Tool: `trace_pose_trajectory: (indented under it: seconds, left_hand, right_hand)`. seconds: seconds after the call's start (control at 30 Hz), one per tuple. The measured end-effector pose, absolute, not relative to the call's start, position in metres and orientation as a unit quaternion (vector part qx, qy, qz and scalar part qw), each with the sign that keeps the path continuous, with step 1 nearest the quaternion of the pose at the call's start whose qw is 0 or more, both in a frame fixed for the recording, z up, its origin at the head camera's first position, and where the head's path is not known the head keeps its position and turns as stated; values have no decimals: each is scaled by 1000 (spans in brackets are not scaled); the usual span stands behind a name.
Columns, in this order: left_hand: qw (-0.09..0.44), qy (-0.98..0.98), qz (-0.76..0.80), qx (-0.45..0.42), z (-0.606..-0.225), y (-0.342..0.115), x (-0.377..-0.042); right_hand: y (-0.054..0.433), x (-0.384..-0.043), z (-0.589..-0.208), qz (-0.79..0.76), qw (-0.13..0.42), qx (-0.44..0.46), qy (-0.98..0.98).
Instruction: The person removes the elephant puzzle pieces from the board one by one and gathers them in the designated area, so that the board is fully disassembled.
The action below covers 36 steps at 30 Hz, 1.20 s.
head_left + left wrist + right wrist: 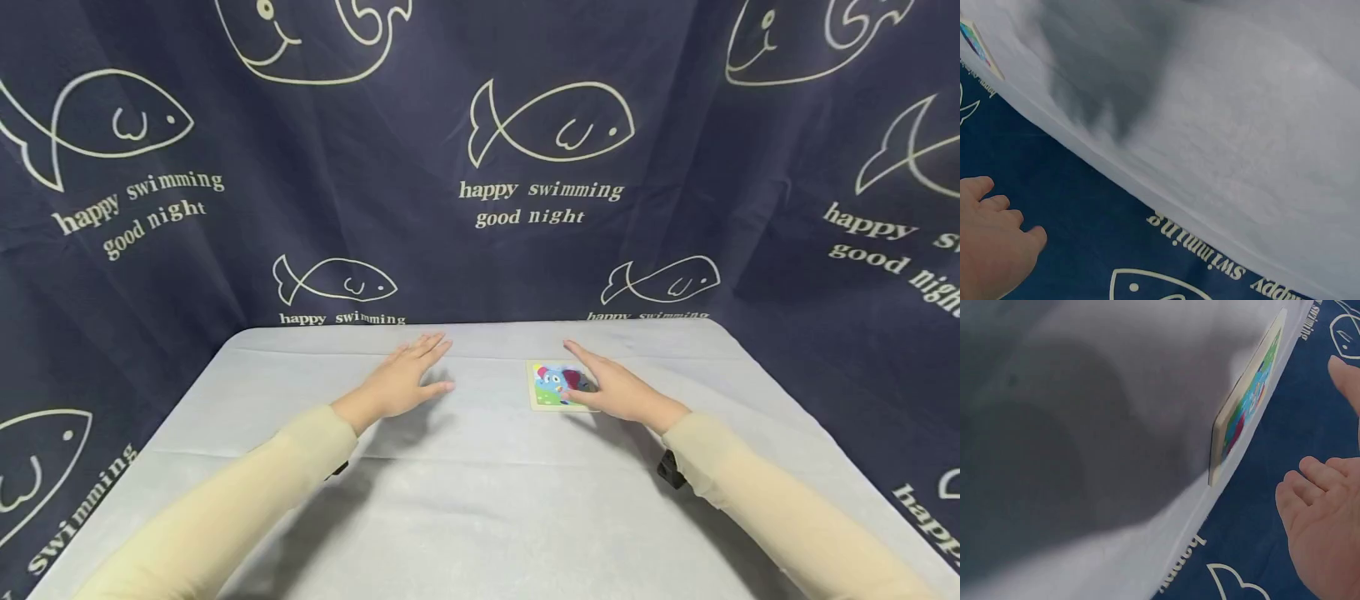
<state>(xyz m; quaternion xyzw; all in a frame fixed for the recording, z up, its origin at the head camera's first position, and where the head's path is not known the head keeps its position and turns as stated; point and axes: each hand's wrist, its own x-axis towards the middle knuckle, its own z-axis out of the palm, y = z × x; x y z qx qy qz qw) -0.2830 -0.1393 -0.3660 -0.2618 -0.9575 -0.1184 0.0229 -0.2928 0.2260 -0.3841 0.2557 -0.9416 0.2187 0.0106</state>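
A small, square wooden picture board (545, 402) lies flat on the table, with a blue cartoon animal on a green ground inside a pale rim. My right hand (618, 392) hovers at its right side, fingers straight and thumb spread. In the head view that hand overlaps the board's right part and hides some of it. The right wrist view shows the board (1244, 409) edge-on, apart from the palm. To the left, my left hand (405, 379) is held over the table with fingers stretched out, holding nothing.
A pale grey cloth covers the table (480, 517), its far edge meeting a dark blue curtain (420, 167) printed with white fish and lettering. Both forearms wear cream sleeves (225, 500), and shadows fall beneath them.
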Motion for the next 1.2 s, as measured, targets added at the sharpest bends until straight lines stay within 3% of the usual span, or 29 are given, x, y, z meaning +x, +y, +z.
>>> trace_pose_trajectory:
  seconds: [0.6,1.2]
  left_hand:
    - [-5,-936,-237,-262,-375,-102,-294]
    - [-33,-935,-231,-268,-380,-63,-308]
  right_hand:
    - [222,-309,-404,304,5,237,-923]
    - [225,-313,-409,310,-4,202,-929]
